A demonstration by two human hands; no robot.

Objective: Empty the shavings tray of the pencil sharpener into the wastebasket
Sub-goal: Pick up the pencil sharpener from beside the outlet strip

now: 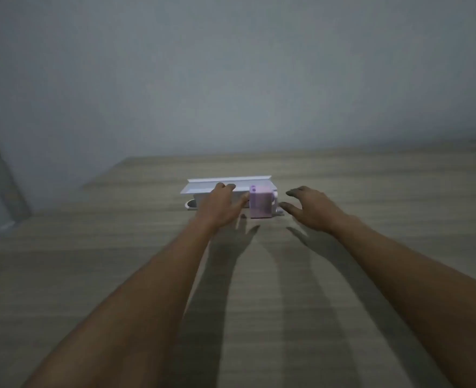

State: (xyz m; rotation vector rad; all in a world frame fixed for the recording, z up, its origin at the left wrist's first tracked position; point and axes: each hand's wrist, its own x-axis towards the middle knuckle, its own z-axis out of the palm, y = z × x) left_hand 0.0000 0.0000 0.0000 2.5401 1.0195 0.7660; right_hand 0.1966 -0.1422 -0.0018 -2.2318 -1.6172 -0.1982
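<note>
Pencil sharpener [260, 205] is the small pink box-shaped unit sitting upright on the worktop [343, 289], far centre, just in front of a white open box [203, 189] with its lid up. Your left hand [222, 206] sits over the near edge of that white box, thumb stretched right until it touches or nearly touches the sharpener's left face; blur makes contact uncertain. Left grip is spread and clamped on nothing that shows. Your right hand [311, 210] hovers just right of the sharpener, fingers curled and apart, holding nothing, with a clear gap to the pink body. A pale crank or knob [274, 195] sticks out of the sharpener's right side, between it and your right hand. My read on handling: hard plastic shell, light, rigid, smooth enough to slide on the laminate if you push sideways. So pin the body from the top or left with one hand and pull the shavings tray with the other; avoid grabbing the crank. Tray seam isn't resolvable in this view, likely low on the front face. Keep the tray level once it's out, since shavings spill easily. Count: one sharpener, one white box, one small white rounded item [191, 204] left of it, two hands. No wastebasket in view.
</note>
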